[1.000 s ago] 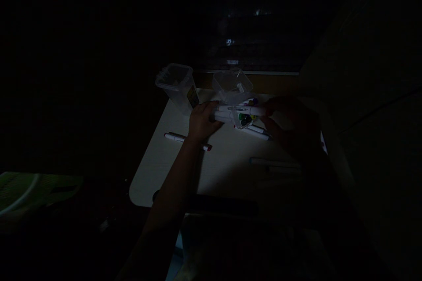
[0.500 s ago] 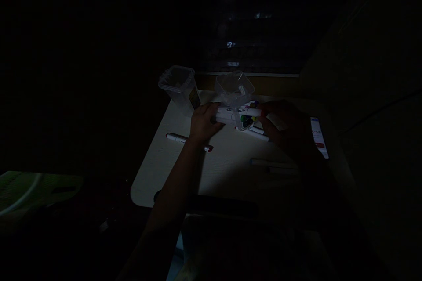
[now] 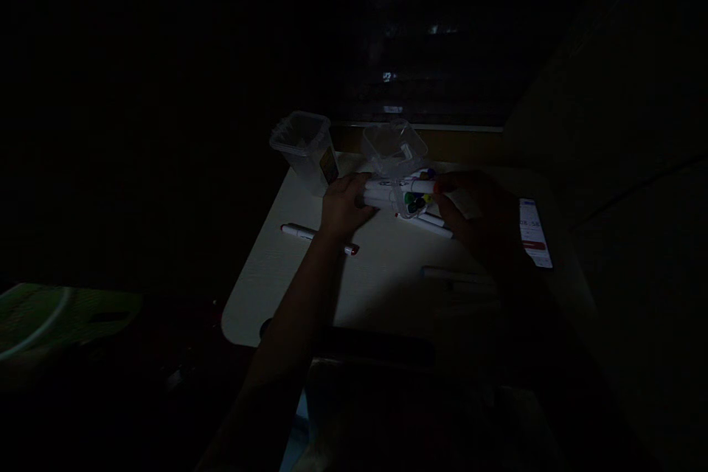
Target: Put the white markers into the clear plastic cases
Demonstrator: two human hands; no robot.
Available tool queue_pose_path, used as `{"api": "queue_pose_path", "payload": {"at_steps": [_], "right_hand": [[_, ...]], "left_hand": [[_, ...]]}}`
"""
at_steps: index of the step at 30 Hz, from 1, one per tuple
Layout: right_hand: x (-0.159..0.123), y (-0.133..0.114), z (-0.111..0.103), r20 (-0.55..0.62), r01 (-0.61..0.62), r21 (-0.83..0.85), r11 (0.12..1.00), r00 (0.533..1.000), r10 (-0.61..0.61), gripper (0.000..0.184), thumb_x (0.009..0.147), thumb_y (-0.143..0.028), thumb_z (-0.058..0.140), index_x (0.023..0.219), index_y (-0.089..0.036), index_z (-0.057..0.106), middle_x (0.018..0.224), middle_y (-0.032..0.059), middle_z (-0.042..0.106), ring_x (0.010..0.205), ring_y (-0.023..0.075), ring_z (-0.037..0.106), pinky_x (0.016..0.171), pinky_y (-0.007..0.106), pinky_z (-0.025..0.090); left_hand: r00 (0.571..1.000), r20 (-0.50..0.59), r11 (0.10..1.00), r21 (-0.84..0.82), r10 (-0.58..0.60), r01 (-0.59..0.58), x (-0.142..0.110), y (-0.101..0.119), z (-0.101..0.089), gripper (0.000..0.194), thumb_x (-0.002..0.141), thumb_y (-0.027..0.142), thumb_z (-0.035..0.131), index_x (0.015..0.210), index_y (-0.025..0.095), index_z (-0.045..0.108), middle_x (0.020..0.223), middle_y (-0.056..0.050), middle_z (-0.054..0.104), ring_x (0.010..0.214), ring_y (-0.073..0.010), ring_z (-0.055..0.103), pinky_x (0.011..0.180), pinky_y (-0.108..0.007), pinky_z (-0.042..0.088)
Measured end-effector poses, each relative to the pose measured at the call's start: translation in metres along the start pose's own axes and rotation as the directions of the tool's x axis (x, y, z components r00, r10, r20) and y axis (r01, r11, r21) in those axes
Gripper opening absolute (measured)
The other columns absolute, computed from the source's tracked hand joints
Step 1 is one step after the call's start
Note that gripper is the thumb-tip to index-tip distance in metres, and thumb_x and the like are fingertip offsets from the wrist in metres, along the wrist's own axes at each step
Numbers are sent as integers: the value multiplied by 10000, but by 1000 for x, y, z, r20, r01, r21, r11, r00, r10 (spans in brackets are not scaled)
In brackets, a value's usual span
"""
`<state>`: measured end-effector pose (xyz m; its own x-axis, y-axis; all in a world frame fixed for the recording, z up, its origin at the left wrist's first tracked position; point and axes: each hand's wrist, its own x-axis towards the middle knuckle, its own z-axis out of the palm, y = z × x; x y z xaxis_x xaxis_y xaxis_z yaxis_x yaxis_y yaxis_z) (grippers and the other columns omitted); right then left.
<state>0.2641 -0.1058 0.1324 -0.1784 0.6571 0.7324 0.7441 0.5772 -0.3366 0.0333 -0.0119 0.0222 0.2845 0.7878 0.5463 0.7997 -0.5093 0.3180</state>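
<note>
My left hand [image 3: 344,205] is closed around the left end of a bundle of white markers [image 3: 379,195], which lies on its side in a clear plastic holder [image 3: 399,200]. Green, black, yellow and blue ends of the bundle face right. On top lies a white marker with a red end [image 3: 423,186], and the fingers of my right hand [image 3: 473,206] pinch that end. Most of my right hand is in deep shadow. Just in front of the bundle, loose markers [image 3: 434,225] rest on the table. Another red-ended marker [image 3: 299,231] passes behind my left forearm.
A tall clear container [image 3: 310,155] stands at the table's back left. An open clear plastic box part [image 3: 394,151] is behind the bundle. At the right lies a lit phone [image 3: 534,236]. More markers [image 3: 453,275] lie in shadow on the pale table [image 3: 265,280].
The red-ended marker in my right fingers has shifted slightly left along the bundle. My left hand keeps its place; the whole view has drifted a little.
</note>
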Motion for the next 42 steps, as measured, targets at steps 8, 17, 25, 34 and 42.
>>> {"api": "queue_pose_path", "payload": {"at_steps": [8, 17, 25, 34, 42], "right_hand": [[-2, 3, 4, -20, 41, -5, 999, 999, -41, 131, 869, -211, 587, 960, -228, 680, 938, 27, 739, 868, 187, 687, 788, 333, 523], [-3, 5, 5, 36, 77, -19, 997, 996, -76, 180, 879, -203, 556, 1009, -234, 676, 999, 43, 734, 937, 198, 680, 817, 356, 535], [-4, 8, 3, 10, 57, 8, 998, 998, -57, 178, 862, -188, 574, 995, -223, 686, 990, 52, 735, 940, 203, 683, 831, 363, 549], [-3, 10, 1, 15, 60, 14, 998, 998, -60, 161, 869, -184, 573, 981, -200, 689, 967, 65, 730, 928, 199, 677, 820, 358, 544], [-3, 12, 1, 31, 40, 41, 998, 999, -41, 177, 874, -225, 553, 996, -214, 681, 985, 58, 725, 942, 202, 666, 834, 365, 524]], "left_hand": [[1000, -23, 1000, -1, 18, -18, 0, -2, 3, 662, 692, 416, 731, 1290, 199, 546, 1264, -102, 628, 1127, -283, 600, 973, -398, 465], [1000, -18, 1000, -10, 20, -20, 1, -2, 2, 694, 667, 409, 756, 1291, 192, 545, 1252, -106, 633, 1124, -296, 604, 966, -410, 472], [1000, -6, 1000, -21, 1, -1, 1, 0, 1, 684, 667, 380, 748, 1293, 191, 546, 1259, -107, 630, 1134, -292, 603, 980, -407, 468], [1000, 0, 999, -27, -24, 24, 0, -1, 1, 703, 657, 373, 758, 1302, 199, 540, 1270, -102, 625, 1144, -292, 602, 985, -404, 476], [1000, -10, 999, -39, -17, 17, -2, -3, 2, 712, 681, 442, 749, 1312, 202, 525, 1286, -105, 626, 1152, -282, 608, 987, -393, 487]]}}
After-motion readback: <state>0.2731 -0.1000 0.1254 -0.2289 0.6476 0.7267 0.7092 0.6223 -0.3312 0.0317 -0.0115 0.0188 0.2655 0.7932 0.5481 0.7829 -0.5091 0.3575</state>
